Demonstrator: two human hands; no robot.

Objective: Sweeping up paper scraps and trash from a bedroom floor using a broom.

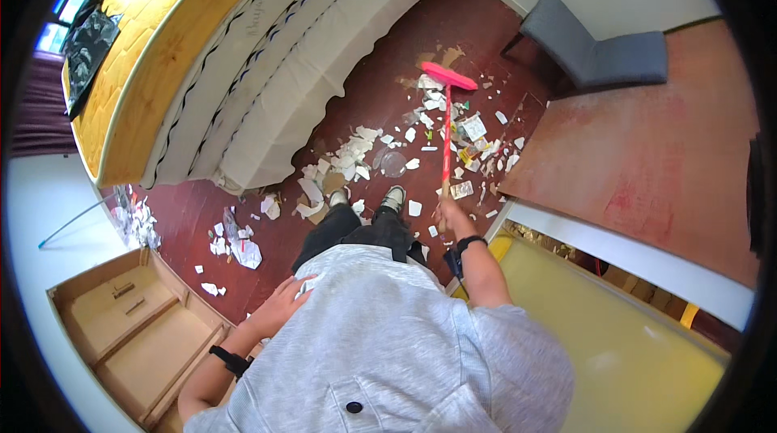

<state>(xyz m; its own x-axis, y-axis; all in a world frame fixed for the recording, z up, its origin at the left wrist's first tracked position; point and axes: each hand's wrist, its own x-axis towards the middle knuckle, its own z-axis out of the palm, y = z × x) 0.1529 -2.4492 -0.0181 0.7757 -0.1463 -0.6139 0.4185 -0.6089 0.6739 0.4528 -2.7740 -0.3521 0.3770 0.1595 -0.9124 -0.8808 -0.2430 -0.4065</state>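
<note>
My right hand [447,214] is closed round the lower end of a broom's red handle, with the forearm coming in from the right of my body. The broom [447,133] points away from me, and its bright pink head [449,75] rests on the dark red floor among scattered litter. White paper scraps [350,156] lie in a band from the broom head back to my shoes. Beside the handle is a small printed carton [473,127]. My left hand [285,303] lies against the side of my grey shirt, fingers stretched out, holding nothing.
A large yellow mattress [133,101] and a white striped cloth [267,69] stand at the left. A grey chair [595,48] is by the far right wall, near a reddish board [623,158]. An open wooden frame [166,332] lies at the lower left.
</note>
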